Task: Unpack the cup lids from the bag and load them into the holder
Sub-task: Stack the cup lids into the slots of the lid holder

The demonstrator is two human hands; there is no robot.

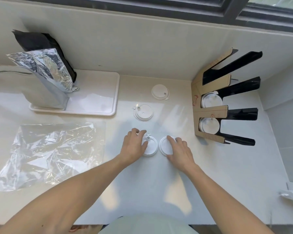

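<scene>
Left hand (134, 146) fingers spread, resting on one white lid (150, 146) | right hand (179, 152) likewise on a second lid (164, 146) | two more lids loose on counter (142, 183) | holder (210, 105): lids in two slots | clear bag (49, 152) flat, left.

the scene is brightly and evenly lit by daylight, which appears to be admitted through the window (243, 9) along the top edge. much of the pale counter (142, 183) is washed out, and detail on the white lids is nearly lost against it. soft, faint shadows are cast toward the viewer beneath the forearms. glare is seen on the clear plastic sheet (49, 152) and on the foil bag (46, 76). strong wide-angle distortion is shown: straight edges are bowed near the corners. slight softness is noted throughout, most at the periphery.
</scene>
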